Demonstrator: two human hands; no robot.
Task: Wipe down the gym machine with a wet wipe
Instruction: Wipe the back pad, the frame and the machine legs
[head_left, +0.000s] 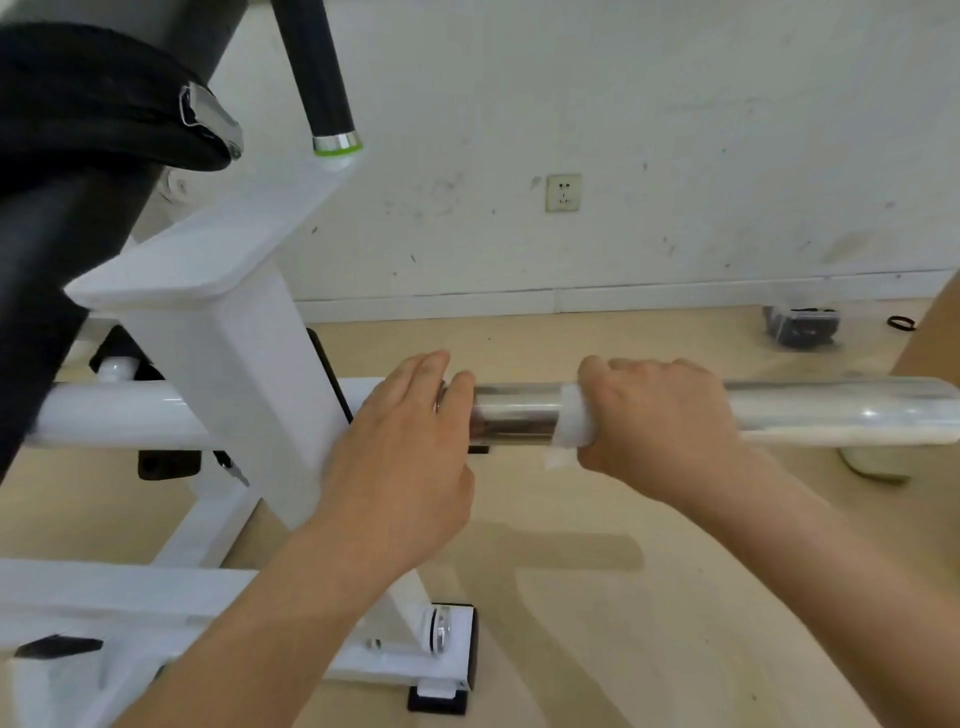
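Observation:
A white gym machine (223, 332) fills the left half, with a horizontal chrome bar (519, 415) sticking out to the right. My right hand (660, 415) grips the bar with a white wet wipe (574, 421) wrapped round it under the fingers; a corner of the wipe hangs below. My left hand (405, 452) holds the bar where it meets the white tube, thumb on the front and fingers over the top.
Black padded rollers (78, 156) and a black handle with a green ring (332, 130) hang at upper left. The machine's white base foot (447, 654) lies on the wooden floor. A clear box (802, 325) sits by the wall, which has a socket (563, 192).

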